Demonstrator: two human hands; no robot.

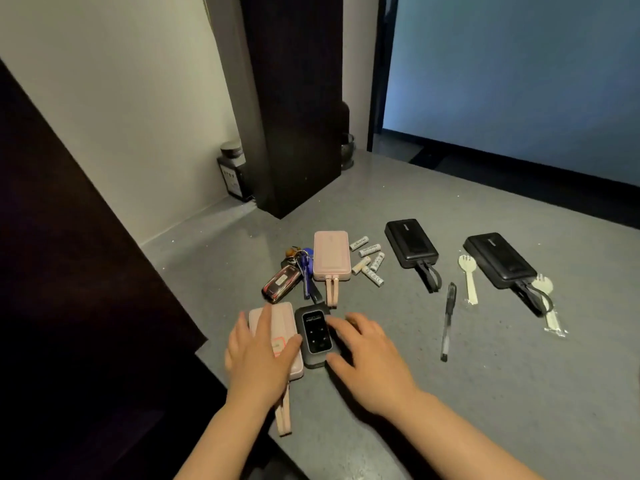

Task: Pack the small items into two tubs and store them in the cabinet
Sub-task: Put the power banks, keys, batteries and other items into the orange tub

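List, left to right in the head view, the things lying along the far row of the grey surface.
Keys → pink power bank → batteries → black power bank → spork → second black power bank.

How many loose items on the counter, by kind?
Pink power banks: 2
Black power banks: 2
Dark device with a screen: 1
Key bunch: 1
Batteries: 6
Pen: 1
Wrapped plastic sporks: 2
Total: 15

Left hand rests on the near pink bank; right hand is at the screen device.
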